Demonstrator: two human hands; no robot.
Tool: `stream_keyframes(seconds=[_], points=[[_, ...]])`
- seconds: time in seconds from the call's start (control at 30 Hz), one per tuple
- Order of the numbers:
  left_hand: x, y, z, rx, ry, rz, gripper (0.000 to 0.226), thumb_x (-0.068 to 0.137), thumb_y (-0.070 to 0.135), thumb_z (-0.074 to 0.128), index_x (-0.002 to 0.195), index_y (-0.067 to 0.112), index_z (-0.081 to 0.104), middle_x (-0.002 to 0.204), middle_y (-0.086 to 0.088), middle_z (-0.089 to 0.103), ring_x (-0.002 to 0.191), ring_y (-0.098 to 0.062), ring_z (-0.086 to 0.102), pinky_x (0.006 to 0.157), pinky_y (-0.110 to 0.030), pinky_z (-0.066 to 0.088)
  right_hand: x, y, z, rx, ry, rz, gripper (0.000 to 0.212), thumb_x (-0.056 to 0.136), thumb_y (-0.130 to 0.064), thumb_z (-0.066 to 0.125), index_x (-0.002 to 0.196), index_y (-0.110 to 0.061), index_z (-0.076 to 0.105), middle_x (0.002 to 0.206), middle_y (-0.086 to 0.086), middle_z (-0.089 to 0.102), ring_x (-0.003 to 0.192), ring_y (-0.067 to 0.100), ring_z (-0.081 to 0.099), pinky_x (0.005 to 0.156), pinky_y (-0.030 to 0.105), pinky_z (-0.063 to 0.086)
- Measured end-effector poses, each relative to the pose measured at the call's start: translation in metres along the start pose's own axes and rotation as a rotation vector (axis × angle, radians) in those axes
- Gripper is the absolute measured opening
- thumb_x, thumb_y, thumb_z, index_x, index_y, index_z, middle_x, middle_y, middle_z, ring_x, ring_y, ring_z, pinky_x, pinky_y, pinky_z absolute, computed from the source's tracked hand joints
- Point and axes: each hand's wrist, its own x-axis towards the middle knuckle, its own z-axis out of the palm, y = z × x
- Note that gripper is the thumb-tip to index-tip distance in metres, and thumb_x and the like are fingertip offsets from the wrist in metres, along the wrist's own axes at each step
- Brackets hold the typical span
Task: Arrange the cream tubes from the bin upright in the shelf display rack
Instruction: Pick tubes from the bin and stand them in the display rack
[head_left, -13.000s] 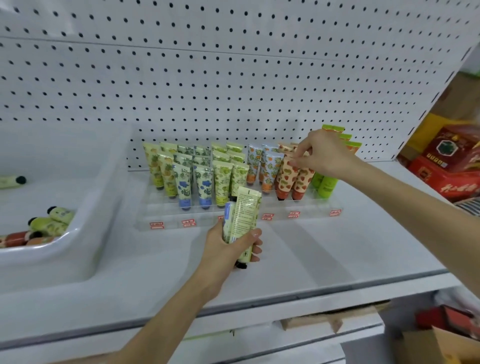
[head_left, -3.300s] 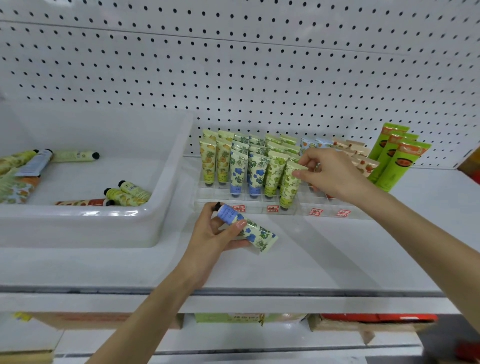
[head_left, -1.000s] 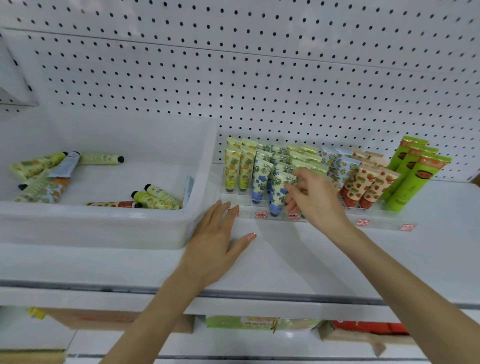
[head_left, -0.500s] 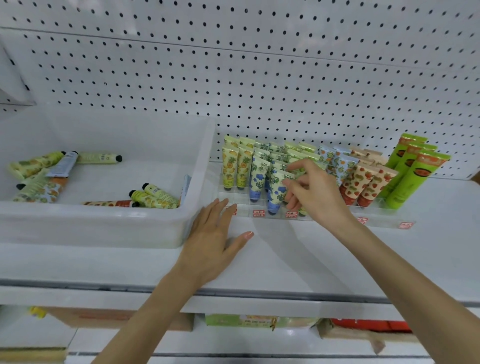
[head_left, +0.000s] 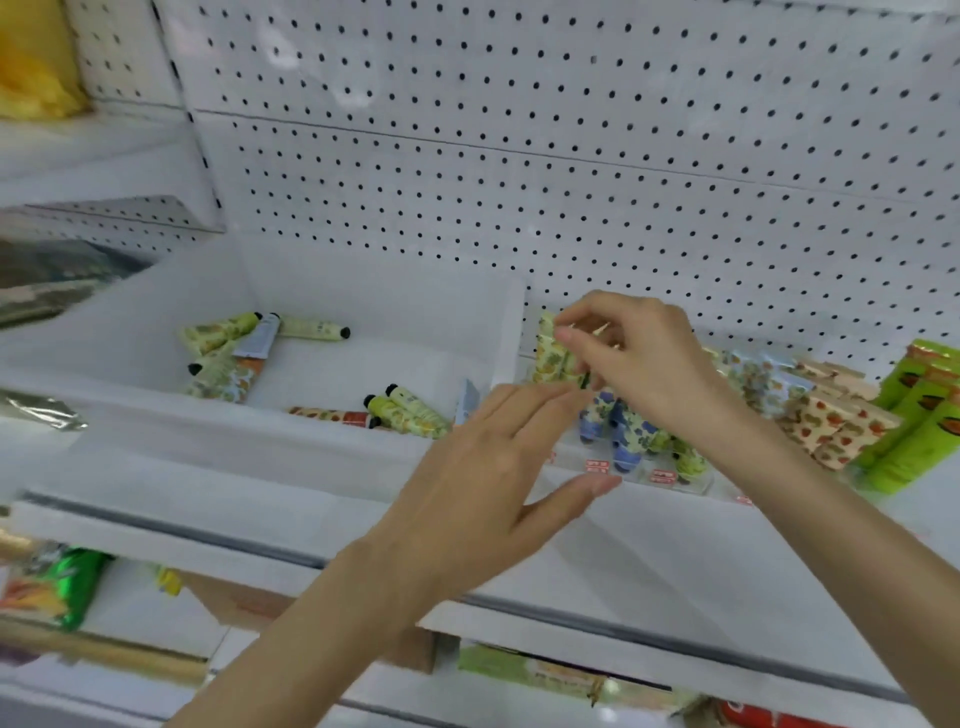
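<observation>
The left hand (head_left: 493, 467) is held palm down, fingers straight and loosely spread, thumb out to the right, its forearm (head_left: 311, 644) rising from the lower left. Just above and to its right, the right hand (head_left: 644, 364) curls its fingers, thumb and forefinger tips close together; blur hides whether they pinch anything.

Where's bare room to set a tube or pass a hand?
Free: the shelf strip between the rack front and shelf edge, right of the left hand; the bin floor's middle, between its tube clusters. Crowded: the rack, right hand pinching a tube over it.
</observation>
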Motion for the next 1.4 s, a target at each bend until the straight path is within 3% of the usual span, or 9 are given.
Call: stream_keyframes(seconds=[0.07,0.2,0.33,0.47,0.7,0.83,1.1,1.27,1.4], points=[[0.000,-0.008,-0.032,0.015,0.047,0.002,0.053,0.095,0.051,0.037,0.135,0.017,0.048,0.131,0.005,0.052,0.120,-0.008,0.046,0.094,-0.015,0.037,0.014,-0.014,0.016,0.029,-0.032,-0.024,0.013,0.091,-0.028,0.060,0.099,-0.021,0.067,0.085,-0.008,0.065,0.061,-0.005,0.061,0.055,0.006,0.043],[-0.005,-0.070,-0.095,0.176,0.088,-0.174,0.061,0.091,0.061,0.031,0.136,0.023,0.047,0.138,0.007,0.048,0.129,-0.008,0.038,0.100,-0.015,0.028,0.042,-0.044,0.056,0.072,-0.087,-0.044,0.018,0.091,-0.026,0.060,0.104,-0.014,0.066,0.088,-0.002,0.065,0.069,0.005,0.066,0.057,0.016,0.054],[-0.026,-0.168,-0.156,0.299,0.009,-0.417,0.075,0.084,0.071,0.022,0.141,0.025,0.040,0.146,0.003,0.040,0.134,-0.017,0.034,0.107,-0.034,0.030,0.076,-0.073,0.103,0.061,-0.201,-0.019,0.021,0.092,-0.027,0.060,0.107,-0.014,0.064,0.090,0.000,0.064,0.075,0.013,0.067,0.060,0.021,0.057],[-0.051,-0.251,-0.202,0.369,-0.089,-0.517,0.083,0.083,0.076,0.018,0.144,0.023,0.035,0.150,0.000,0.036,0.138,-0.019,0.030,0.111,-0.037,0.027,0.119,-0.099,0.158,0.052,-0.346,0.081,0.026,0.091,-0.029,0.060,0.108,-0.010,0.064,0.094,0.005,0.066,0.077,0.014,0.068,0.061,0.025,0.058],[-0.059,-0.338,-0.221,0.164,-0.190,-0.573,0.090,0.079,0.083,0.022,0.147,0.025,0.030,0.154,0.009,0.028,0.140,-0.012,0.026,0.116,-0.040,0.023,0.179,-0.122,0.258,0.228,-0.461,0.453,0.030,0.091,-0.024,0.061,0.105,0.004,0.062,0.088,0.015,0.065,0.072,0.020,0.066,0.062,0.029,0.059],[-0.060,-0.348,-0.216,-0.034,-0.236,-0.688,0.085,0.078,0.069,0.030,0.151,0.026,0.020,0.158,0.013,0.014,0.143,-0.006,0.013,0.113,-0.025,0.011,0.194,-0.119,0.296,0.234,-0.491,0.611,0.040,0.090,-0.027,0.063,0.104,0.010,0.061,0.090,0.021,0.065,0.065,0.022,0.063,0.061,0.031,0.059],[-0.064,-0.352,-0.209,-0.107,-0.213,-0.664,0.064,0.092,0.056,0.032,0.150,0.033,0.018,0.158,0.015,0.010,0.144,-0.006,0.010,0.115,-0.033,0.012,0.203,-0.117,0.335,0.246,-0.504,0.771,0.030,0.087,-0.032,0.066,0.090,-0.004,0.056,0.067,0.007,0.055,0.052,0.016,0.045,0.046,0.020,0.038],[-0.060,-0.351,-0.211,-0.052,-0.209,-0.622,0.069,0.089,0.058,0.031,0.150,0.028,0.021,0.159,0.014,0.007,0.144,-0.006,0.007,0.114,-0.030,0.011,0.209,-0.117,0.312,0.289,-0.463,0.692,0.022,0.089,-0.020,0.064,0.089,0.001,0.058,0.084,0.014,0.064,0.061,0.016,0.062,0.052,0.025,0.056],[-0.042,-0.351,-0.214,0.005,-0.142,-0.467,0.077,0.081,0.063,0.028,0.148,0.027,0.024,0.158,0.015,0.007,0.143,-0.004,0.007,0.113,-0.026,0.012,0.215,-0.125,0.270,0.423,-0.386,0.547,0.021,0.085,-0.022,0.069,0.096,-0.005,0.066,0.086,0.009,0.070,0.069,0.015,0.068,0.052,0.020,0.053]])
